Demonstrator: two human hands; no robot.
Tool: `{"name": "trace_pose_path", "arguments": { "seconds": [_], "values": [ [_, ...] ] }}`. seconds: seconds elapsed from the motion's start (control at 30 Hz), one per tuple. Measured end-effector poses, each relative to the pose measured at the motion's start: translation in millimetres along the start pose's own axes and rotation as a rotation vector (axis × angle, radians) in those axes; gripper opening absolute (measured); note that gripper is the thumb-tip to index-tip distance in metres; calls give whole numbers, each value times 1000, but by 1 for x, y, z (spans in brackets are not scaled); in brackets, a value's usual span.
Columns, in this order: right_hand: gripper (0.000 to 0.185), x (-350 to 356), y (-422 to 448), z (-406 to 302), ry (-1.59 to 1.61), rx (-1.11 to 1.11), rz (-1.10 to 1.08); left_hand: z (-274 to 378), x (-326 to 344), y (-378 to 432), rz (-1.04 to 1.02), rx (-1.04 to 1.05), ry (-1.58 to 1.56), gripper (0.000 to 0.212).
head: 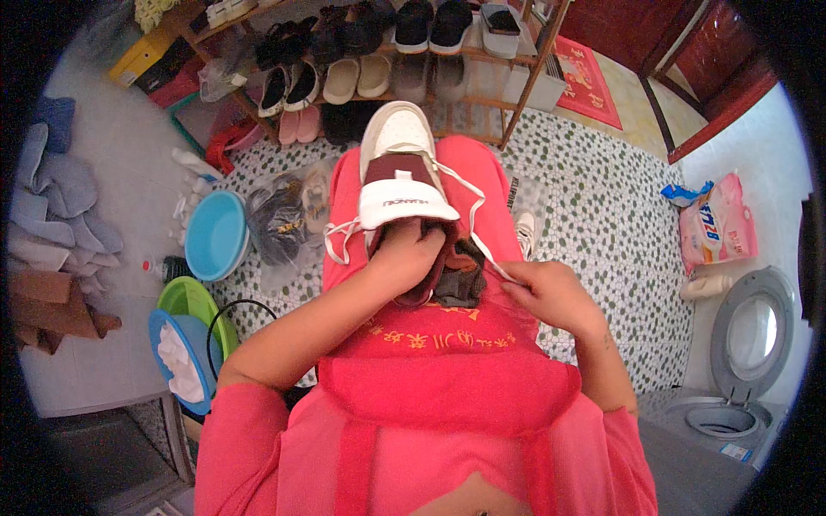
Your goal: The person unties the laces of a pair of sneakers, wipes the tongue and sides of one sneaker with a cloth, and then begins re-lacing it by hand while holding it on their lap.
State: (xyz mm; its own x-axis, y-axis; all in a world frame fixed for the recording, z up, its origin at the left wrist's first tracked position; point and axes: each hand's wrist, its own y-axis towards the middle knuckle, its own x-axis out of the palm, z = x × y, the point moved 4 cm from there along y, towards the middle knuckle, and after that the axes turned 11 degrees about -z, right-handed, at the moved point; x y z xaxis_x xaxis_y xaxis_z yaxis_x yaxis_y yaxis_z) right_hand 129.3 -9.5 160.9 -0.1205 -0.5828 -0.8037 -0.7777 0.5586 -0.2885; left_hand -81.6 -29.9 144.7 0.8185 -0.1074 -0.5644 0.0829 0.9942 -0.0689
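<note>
A white sneaker (397, 132) with a dark maroon lining and a printed white tongue (403, 201) lies over my lap, its toe pointing away from me. My left hand (413, 251) reaches into the foot opening, where its fingertips are hidden. To the right, the fingers of my right hand (548, 293) pinch the end of a white shoelace (477, 206) that runs from the shoe's eyelets. Another loop of lace hangs off the left side. Between my hands a crumpled dark grey cloth (461, 287) rests on the red apron (445, 387).
Ahead stands a wooden shoe rack (510, 122) holding several pairs. Blue basin (216, 235), green basin (193, 300) and clear plastic bag (281, 219) are at left. Another sneaker (526, 232) sits by my right knee. Detergent bag (719, 222) and open-lidded washer (723, 419) are at right.
</note>
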Motion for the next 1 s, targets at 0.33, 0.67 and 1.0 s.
{"name": "trace_pose_path", "arguments": {
  "seconds": [0.33, 0.67, 1.0],
  "values": [
    [18, -102, -76, 57, -450, 305, 902, -7, 19, 27, 2, 167, 42, 75],
    [26, -116, -52, 114, 876, -98, 1166, 62, -17, -25, -278, 92, 260, 52],
    [30, -167, -72, 165, 1265, -438, 1445, 56, -63, -25, 262, 503, 496, 37]
  ]
}}
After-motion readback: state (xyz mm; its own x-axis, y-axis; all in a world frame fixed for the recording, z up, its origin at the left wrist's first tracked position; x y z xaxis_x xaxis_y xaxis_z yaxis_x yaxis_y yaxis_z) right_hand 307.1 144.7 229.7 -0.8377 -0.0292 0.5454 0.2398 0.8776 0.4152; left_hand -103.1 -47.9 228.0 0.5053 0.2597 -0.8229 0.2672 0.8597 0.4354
